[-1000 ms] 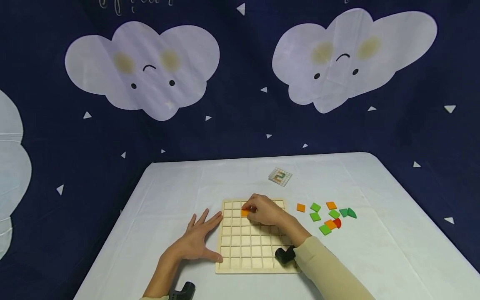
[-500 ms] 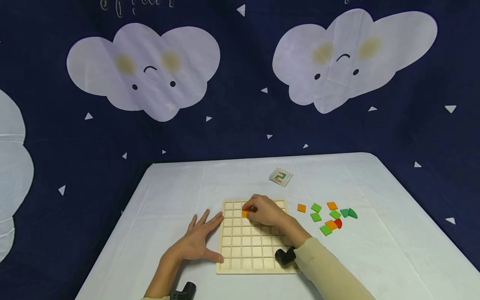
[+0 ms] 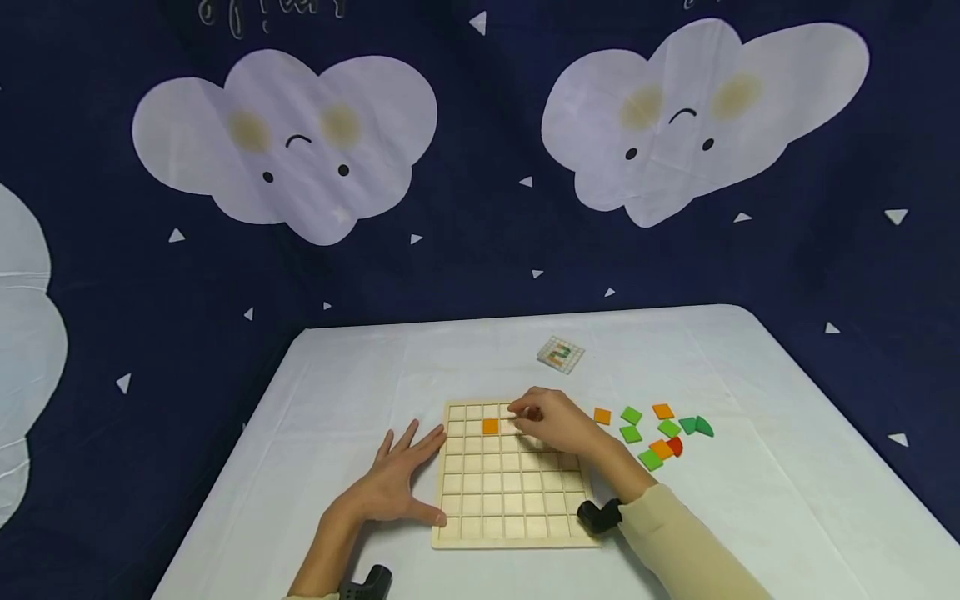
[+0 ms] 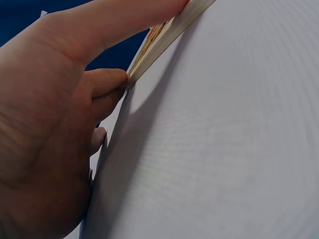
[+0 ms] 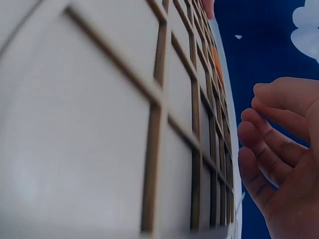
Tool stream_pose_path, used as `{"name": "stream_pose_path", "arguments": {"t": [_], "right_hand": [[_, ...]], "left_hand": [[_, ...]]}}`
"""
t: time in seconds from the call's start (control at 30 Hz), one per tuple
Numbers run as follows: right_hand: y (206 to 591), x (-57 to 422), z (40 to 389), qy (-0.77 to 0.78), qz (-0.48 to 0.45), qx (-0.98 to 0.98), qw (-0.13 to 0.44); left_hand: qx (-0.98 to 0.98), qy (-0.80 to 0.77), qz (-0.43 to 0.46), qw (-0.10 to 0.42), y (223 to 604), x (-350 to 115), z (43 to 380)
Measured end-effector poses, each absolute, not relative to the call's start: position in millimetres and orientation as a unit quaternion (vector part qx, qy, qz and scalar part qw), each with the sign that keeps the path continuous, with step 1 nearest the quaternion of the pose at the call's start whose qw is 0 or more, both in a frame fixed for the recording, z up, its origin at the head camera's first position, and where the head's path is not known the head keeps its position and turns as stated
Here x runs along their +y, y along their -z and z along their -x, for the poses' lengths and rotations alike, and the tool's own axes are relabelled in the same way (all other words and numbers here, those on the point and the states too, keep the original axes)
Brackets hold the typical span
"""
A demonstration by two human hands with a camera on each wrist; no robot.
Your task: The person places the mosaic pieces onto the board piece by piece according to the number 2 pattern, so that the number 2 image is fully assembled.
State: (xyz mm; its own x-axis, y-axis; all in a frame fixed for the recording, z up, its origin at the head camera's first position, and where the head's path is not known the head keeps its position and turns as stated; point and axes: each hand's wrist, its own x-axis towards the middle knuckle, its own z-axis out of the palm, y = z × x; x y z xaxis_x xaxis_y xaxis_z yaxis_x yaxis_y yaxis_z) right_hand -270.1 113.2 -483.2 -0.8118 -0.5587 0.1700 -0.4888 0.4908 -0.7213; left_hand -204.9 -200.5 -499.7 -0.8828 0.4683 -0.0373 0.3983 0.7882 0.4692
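Note:
A wooden grid board (image 3: 492,483) lies on the table, with one orange square tile (image 3: 491,427) in a cell of its second row from the far edge. My left hand (image 3: 393,479) rests at the board's left edge, fingers spread; in the left wrist view its thumb and fingertips touch the board's side (image 4: 164,42). My right hand (image 3: 551,419) hovers over the far right part of the board, right of the orange tile. In the right wrist view its fingers (image 5: 279,99) are loosely bent, with nothing between them.
Right of the board lie several loose tiles: orange squares (image 3: 602,416), green squares (image 3: 631,434), dark green pieces (image 3: 703,426) and a red rounded piece (image 3: 676,446). A small pattern card (image 3: 561,354) lies beyond the board. A dark cloth with clouds hangs behind the table.
My right hand has let go of the orange tile and moved right, leaving the tile in its cell. The left hand has stayed at the board's edge.

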Motion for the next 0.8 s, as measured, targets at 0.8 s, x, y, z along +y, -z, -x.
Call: {"name": "stream_pose_path", "arguments": {"t": [0.8], "right_hand": [[471, 197, 265, 0.399, 0.205, 0.893, -0.028]], "left_hand": [[0.935, -0.246, -0.243, 0.076, 502, -203, 203]]}}
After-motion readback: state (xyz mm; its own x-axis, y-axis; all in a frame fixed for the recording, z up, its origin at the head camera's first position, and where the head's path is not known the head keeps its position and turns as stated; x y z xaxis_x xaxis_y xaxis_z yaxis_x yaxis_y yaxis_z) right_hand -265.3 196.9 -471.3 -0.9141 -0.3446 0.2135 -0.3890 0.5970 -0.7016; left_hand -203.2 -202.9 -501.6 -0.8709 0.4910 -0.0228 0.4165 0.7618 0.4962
